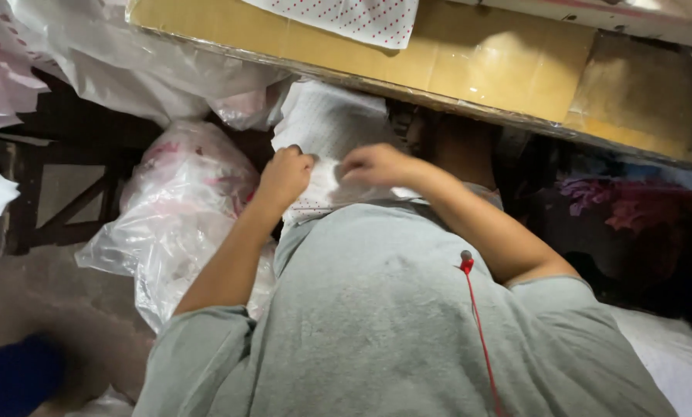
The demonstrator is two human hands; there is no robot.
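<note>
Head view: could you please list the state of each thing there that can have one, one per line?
Left hand: closed, gripping the white dotted cloth.
Right hand: fingers curled, pressing on the same cloth.
White dotted cloth: crumpled, held under the table edge.
Cardboard sheet: lying flat on the table.
Plastic bag: full, bulging, beside the left arm.
Red cord: hanging down the grey shirt.

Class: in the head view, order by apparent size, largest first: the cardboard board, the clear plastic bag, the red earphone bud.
1. cardboard board
2. clear plastic bag; at a different distance from the camera, so only apparent size counts
3. red earphone bud, plainly the smallest
</note>
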